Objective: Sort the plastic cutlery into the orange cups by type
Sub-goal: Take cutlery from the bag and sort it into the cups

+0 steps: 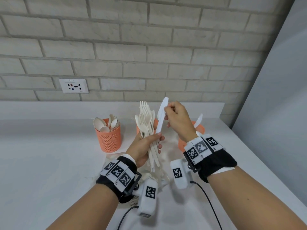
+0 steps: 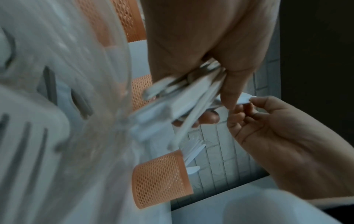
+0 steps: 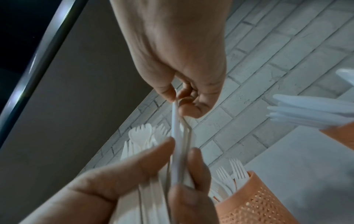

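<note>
My left hand [image 1: 146,145] grips a bundle of white plastic cutlery [image 1: 146,123], mostly forks, upright above the counter. My right hand [image 1: 176,117] pinches the blade of a white knife [image 1: 161,115] whose handle end is still in the bundle; the knife [image 3: 175,136] runs between both hands. Three orange mesh cups stand behind: the left cup [image 1: 108,136] holds spoons, the middle cup [image 1: 155,123] is mostly hidden behind the bundle and holds forks [image 3: 237,172], the right cup [image 1: 198,128] holds knives [image 3: 310,112].
The cups stand on a white counter [image 1: 49,146] below a brick wall with a socket plate [image 1: 74,86]. A clear plastic wrapper [image 1: 159,176] lies under my wrists. The counter ends at the right edge [image 1: 259,158]. Camera cables trail toward me.
</note>
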Demonstrator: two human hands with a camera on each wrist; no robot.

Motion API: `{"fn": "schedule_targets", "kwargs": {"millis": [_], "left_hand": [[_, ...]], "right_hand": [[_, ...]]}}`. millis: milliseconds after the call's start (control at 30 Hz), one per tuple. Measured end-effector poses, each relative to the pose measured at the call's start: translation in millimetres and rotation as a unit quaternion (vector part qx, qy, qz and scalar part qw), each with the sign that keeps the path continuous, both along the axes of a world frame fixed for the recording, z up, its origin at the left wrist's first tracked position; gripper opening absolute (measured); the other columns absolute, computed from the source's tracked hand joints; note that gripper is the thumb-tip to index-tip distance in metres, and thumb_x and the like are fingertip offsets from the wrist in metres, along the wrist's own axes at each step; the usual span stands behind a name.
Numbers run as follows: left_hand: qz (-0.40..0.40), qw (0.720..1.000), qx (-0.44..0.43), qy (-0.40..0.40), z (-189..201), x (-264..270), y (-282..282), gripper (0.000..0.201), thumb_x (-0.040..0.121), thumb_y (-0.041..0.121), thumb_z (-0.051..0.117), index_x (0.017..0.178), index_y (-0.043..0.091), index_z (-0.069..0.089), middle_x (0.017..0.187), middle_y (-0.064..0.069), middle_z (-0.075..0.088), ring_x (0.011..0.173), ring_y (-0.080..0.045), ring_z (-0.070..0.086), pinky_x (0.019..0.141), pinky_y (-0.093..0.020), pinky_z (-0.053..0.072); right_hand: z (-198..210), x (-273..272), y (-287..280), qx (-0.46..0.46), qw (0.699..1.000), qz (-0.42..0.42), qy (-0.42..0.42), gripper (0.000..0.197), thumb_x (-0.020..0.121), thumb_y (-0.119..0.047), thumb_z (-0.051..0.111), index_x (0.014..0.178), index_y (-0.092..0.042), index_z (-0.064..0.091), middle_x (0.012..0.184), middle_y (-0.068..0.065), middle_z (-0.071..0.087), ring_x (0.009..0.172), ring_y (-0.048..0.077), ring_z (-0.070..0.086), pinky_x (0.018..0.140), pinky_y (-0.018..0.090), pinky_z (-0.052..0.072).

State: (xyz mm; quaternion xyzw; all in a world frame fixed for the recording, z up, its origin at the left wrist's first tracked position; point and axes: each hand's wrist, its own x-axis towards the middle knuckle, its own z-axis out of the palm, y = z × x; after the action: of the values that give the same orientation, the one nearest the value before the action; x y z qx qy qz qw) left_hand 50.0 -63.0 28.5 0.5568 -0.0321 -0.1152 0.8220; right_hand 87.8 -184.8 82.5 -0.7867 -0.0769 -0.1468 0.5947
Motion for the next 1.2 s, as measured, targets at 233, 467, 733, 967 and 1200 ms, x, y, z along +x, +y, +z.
{"fn": "schedule_targets", "kwargs": {"millis": [233, 467, 733, 967, 1200], "left_hand": [[0.038, 0.999, -0.01, -0.001, 0, 0, 4, 0.037, 0.088, 0.007, 0.059, 0.125, 0.004, 0.053, 0.078, -0.008, 0.062, 0.053, -0.017, 0.057, 0.051, -0.026, 0.048], [0.09, 0.995, -0.013, 0.033, 5, -1, 5, 0.014, 0.087, 0.008, 0.06, 0.102, 0.008, 0.062, 0.065, -0.006, 0.062, 0.051, -0.018, 0.056, 0.05, -0.026, 0.049], [0.118, 0.992, -0.017, 0.045, 9, 1, 17, 0.011, 0.085, 0.0, 0.06, 0.094, 0.006, 0.064, 0.057, -0.002, 0.063, 0.042, -0.012, 0.054, 0.043, -0.022, 0.047], [0.138, 0.988, 0.012, 0.064, 7, 13, 26, 0.023, 0.085, 0.001, 0.06, 0.108, 0.002, 0.059, 0.068, -0.008, 0.06, 0.041, -0.013, 0.057, 0.043, -0.021, 0.049], [0.12, 0.99, 0.025, 0.076, 6, 15, 30, 0.019, 0.088, 0.013, 0.06, 0.107, 0.009, 0.059, 0.073, -0.004, 0.061, 0.049, -0.013, 0.054, 0.055, -0.028, 0.048]], "right_hand": [[3, -4, -5, 0.03, 0.999, 0.033, 0.02, 0.007, 0.097, -0.011, 0.039, 0.092, -0.009, 0.043, 0.089, 0.017, 0.061, 0.063, 0.016, 0.063, 0.051, 0.026, 0.055], [-5, 2, -7, 0.019, 0.998, -0.036, -0.047, 0.019, 0.097, -0.007, 0.039, 0.114, -0.014, 0.039, 0.094, 0.025, 0.064, 0.072, 0.018, 0.056, 0.059, 0.01, 0.044], [14, -4, -42, 0.016, 0.999, 0.016, -0.03, 0.024, 0.077, 0.012, 0.059, 0.079, -0.012, 0.061, 0.062, 0.004, 0.054, 0.045, 0.002, 0.053, 0.049, 0.015, 0.044], [-1, -12, -52, -0.485, 0.847, 0.184, 0.118, 0.017, 0.088, -0.005, 0.054, 0.099, -0.014, 0.062, 0.08, 0.004, 0.06, 0.076, 0.014, 0.054, 0.078, 0.031, 0.045], [-17, -14, -41, -0.231, 0.962, 0.085, 0.122, 0.012, 0.093, -0.015, 0.044, 0.081, -0.014, 0.048, 0.071, -0.001, 0.044, 0.067, 0.015, 0.041, 0.062, 0.028, 0.031]]}}
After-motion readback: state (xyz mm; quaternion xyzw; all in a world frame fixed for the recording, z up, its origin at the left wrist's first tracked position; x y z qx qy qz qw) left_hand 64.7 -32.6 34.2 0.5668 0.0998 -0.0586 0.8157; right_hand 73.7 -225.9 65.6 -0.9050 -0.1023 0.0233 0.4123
